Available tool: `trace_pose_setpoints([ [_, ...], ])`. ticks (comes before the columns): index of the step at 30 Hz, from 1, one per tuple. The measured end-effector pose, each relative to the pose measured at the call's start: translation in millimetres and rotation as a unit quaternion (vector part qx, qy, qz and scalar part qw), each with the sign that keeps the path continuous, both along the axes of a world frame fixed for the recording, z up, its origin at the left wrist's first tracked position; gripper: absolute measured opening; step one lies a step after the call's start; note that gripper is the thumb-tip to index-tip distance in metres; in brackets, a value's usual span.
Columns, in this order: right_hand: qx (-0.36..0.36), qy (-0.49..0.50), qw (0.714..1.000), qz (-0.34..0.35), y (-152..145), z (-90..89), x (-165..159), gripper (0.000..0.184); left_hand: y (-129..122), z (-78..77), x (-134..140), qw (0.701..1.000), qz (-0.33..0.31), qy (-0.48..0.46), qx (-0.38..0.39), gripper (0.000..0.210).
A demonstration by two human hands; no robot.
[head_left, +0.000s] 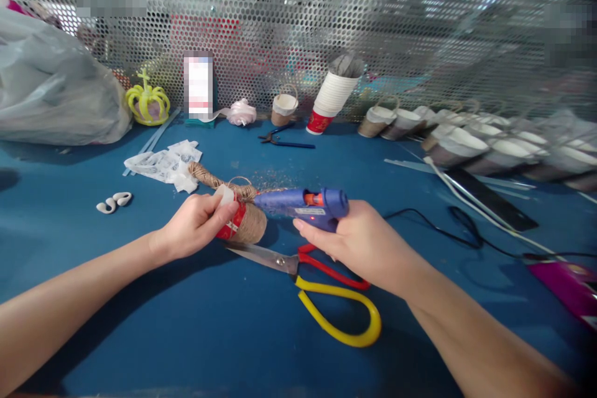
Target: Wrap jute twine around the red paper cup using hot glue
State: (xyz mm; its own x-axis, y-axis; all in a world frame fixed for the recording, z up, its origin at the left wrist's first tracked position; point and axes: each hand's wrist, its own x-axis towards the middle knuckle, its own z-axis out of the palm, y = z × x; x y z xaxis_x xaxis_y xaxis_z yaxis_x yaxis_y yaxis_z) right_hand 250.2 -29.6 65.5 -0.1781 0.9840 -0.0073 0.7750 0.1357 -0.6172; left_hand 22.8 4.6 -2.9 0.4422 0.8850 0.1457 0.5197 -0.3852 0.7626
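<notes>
My left hand (198, 224) is closed on a red paper cup (236, 221), tipped on its side and partly wrapped in brown twine (252, 226). A blue hot glue gun (298, 202) with a glowing red light is gripped in my right hand (354, 239). Its nozzle points left and meets the cup near the edge of the twine; whether it touches cannot be made out. Behind the cup lies a bundle of twine (205, 175). Below both hands, large scissors (280, 261) with one red and one yellow handle rest on the blue table.
Crumpled white paper (163, 165) lies left of the twine bundle. Pliers (289, 142), a leaning stack of paper cups (333, 96) and a phone (198, 84) are at the back. Several twine-wrapped cups (504, 143) and a black cable (443, 242) are at right.
</notes>
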Motion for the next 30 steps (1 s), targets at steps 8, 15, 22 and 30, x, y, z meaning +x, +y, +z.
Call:
trace_pose_setpoints([
  [8, -0.018, -0.021, 1.000, 0.000, -4, 3.3, 0, 0.020, 0, 1.2, 0, 0.999, 0.007, -0.033, -0.041, 0.040],
  [15, -0.017, -0.016, 1.000, 0.006, -5, 1.6, 1, 0.019, 1, -1.0, 0, 0.998, 0.012, -0.036, -0.044, 0.041],
  [22, -0.083, 0.113, 0.989, 0.036, 8, 4.8, 12, 0.031, 1, -1.6, 1, 0.995, 0.023, -0.062, -0.070, 0.039],
  [30, -0.055, 0.193, 0.972, -0.122, 49, -14.5, 47, 0.027, 0, -2.7, 1, 0.995, 0.015, -0.069, -0.076, 0.038],
])
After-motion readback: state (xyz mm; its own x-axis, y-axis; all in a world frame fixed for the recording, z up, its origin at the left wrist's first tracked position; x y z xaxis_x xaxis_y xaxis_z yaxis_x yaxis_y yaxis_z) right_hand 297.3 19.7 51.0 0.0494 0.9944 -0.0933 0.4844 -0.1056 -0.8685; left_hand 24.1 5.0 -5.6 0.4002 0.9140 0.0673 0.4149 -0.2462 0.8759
